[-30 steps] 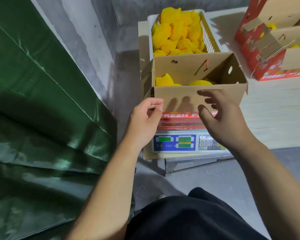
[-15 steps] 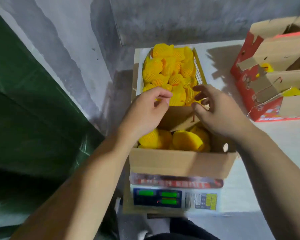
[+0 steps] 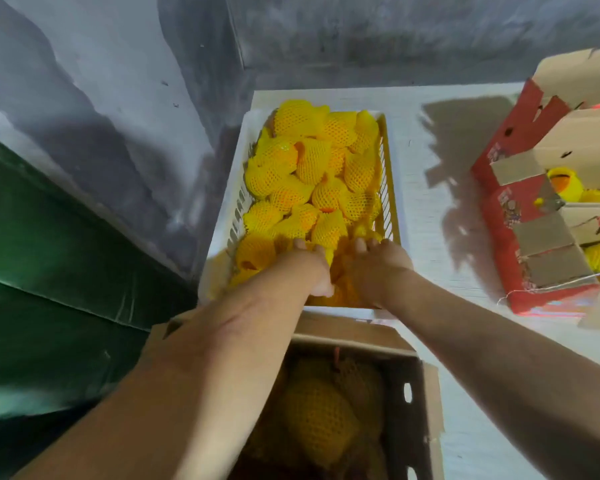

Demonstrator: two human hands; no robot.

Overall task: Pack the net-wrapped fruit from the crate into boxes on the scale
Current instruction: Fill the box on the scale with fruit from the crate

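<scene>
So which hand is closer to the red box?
Right. The right hand is in the crate on the side facing the red box; the left hand is beside it, farther away.

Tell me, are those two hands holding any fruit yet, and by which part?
It cannot be told. The left hand and right hand are both down among the net-wrapped fruit at the crate's near end, their fingers hidden.

Two bare forearms come in from the bottom edge, with no sleeve, watch or band on either. The left grip [image 3: 310, 268] and right grip [image 3: 378, 263] wear no gloves and no rings. The fingertips are hidden among other things.
</scene>
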